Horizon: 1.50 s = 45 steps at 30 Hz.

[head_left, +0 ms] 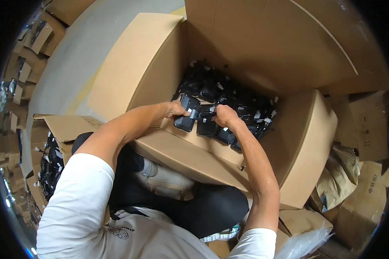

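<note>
My left hand [176, 109] is closed on the edge of a flat black rectangular plastic unit [185, 122] with rounded corners, held over the inside of a large cardboard box [263, 56]. Just to its right, my right hand [224, 116] is closed, its fingers curled at a black cable [207, 114] that runs toward the unit. What lies inside that grip is partly hidden by the fingers. Beneath and beyond both hands, several similar black units [209, 91] with cables and small white connectors or labels lie in rows in the box.
The box's flaps stand out, one at the left [132, 56]. A smaller open carton [69, 127] with black cabled parts sits at my left. Cartons [365, 190] and brown paper wrapping [341, 177] crowd the right, with clear plastic [307, 244] below. Grey floor [80, 64] shows at upper left.
</note>
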### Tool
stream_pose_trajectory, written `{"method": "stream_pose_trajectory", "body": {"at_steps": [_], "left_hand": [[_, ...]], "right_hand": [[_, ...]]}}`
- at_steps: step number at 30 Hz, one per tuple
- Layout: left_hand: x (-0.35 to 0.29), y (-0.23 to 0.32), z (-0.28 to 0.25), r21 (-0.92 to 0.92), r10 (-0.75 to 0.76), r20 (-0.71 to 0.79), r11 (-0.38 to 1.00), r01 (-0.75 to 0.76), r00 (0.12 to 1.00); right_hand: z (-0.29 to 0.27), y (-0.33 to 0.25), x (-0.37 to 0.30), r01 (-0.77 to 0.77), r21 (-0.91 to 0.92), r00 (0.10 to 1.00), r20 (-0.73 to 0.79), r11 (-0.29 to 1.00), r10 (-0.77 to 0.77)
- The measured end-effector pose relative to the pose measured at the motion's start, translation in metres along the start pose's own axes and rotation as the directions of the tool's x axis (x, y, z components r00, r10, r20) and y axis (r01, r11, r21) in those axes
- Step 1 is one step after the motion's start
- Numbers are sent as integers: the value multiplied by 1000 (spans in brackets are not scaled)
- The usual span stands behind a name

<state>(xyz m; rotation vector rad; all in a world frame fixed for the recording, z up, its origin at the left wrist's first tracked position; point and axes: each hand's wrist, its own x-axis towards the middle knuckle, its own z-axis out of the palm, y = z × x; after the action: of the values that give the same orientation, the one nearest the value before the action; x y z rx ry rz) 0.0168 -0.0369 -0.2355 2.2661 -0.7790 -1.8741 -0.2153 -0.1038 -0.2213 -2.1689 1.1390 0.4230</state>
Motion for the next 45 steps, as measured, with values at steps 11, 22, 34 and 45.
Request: {"method": "stream_pose_trajectory", "body": {"at_steps": [11,22,34,45], "left_hand": [[76,-53,10,-269,174,278,958,-98,945],[95,-48,17,-463,197,427,886,26,883],[115,-69,19,-351,206,284,931,-98,936],[39,3,-7,745,565,-31,563,-358,825]], "right_hand": [[-4,32,31,52,116,998,37,992,-57],[-29,33,21,35,194,993,102,980,-56],[-43,8,14,68,115,982,168,991,-87],[14,28,3,125,-530,966,-127,838,-225]]}}
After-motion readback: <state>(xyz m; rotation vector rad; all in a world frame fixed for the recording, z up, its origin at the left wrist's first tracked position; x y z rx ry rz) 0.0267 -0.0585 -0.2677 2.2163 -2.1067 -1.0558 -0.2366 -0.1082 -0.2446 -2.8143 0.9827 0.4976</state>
